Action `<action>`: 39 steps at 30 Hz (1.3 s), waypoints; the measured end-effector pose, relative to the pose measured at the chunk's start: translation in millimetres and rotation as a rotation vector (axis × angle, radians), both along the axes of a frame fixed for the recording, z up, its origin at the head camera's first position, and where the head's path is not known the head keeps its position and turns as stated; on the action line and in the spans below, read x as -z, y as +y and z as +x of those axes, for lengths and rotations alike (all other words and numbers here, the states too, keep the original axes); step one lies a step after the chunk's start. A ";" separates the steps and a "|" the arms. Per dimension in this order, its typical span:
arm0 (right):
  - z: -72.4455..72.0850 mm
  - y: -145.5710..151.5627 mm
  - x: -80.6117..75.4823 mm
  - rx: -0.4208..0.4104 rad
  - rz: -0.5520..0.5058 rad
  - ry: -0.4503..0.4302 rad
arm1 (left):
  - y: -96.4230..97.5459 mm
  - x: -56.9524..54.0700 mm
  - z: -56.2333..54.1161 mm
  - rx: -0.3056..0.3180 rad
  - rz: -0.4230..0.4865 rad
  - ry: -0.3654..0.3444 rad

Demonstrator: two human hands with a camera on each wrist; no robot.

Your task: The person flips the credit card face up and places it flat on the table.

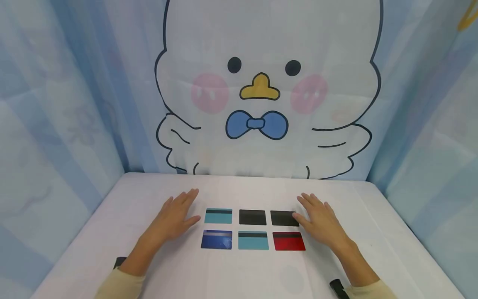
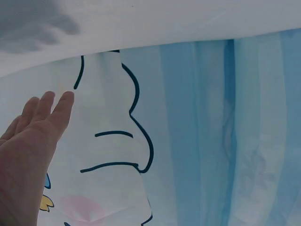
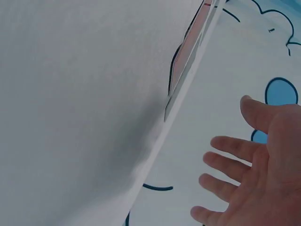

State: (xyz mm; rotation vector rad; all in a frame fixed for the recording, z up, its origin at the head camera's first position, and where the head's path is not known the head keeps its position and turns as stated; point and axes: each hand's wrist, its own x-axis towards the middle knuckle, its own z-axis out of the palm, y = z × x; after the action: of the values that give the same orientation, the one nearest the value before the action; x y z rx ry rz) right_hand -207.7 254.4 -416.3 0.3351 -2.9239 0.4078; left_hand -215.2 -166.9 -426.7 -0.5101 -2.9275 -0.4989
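"Fingers of the left hand [image 1: 172, 222] and right hand [image 1: 324, 224]?"
"Nearly straight, holding nothing."
"And the six cards [image 1: 253, 243]?"
"Between the hands, in near and far rows; probably light, stiff and slippery, best pinched by opposite edges."

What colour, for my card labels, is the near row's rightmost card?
That card is red with a dark stripe; the head view shows it best.
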 end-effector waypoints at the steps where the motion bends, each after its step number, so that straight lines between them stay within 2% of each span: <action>1: -0.6 -3.1 0.8 -0.003 0.007 -0.002 | 0.6 1.0 -1.1 0.006 0.002 -0.007; 9: -9.8 -31.8 1.7 -0.063 0.015 -0.010 | 7.9 2.7 -10.7 0.041 -0.014 -0.058; 13: -15.7 -46.1 2.0 -0.083 0.004 -0.025 | 11.9 2.2 -18.1 0.073 0.002 -0.120; 17: -21.3 -64.9 3.8 -0.123 -0.011 -0.039 | 13.0 2.6 -23.5 0.078 0.004 -0.170; 27: -31.6 -96.6 -1.3 -0.180 -0.055 -0.067 | 21.5 2.7 -42.0 0.091 0.058 -0.221; 32: -36.0 -107.6 -2.8 -0.202 -0.071 -0.100 | 25.2 1.9 -46.0 0.078 0.084 -0.249; 39: -41.9 -126.1 -1.9 -0.253 -0.108 -0.151 | 29.4 -1.3 -47.3 0.093 0.090 -0.292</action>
State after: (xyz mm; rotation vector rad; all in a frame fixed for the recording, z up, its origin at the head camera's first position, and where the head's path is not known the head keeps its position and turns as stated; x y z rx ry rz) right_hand -249.6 128.3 -414.4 0.6899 -2.9966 0.6501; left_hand -262.5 -137.5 -425.4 -0.6114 -3.1462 -0.7736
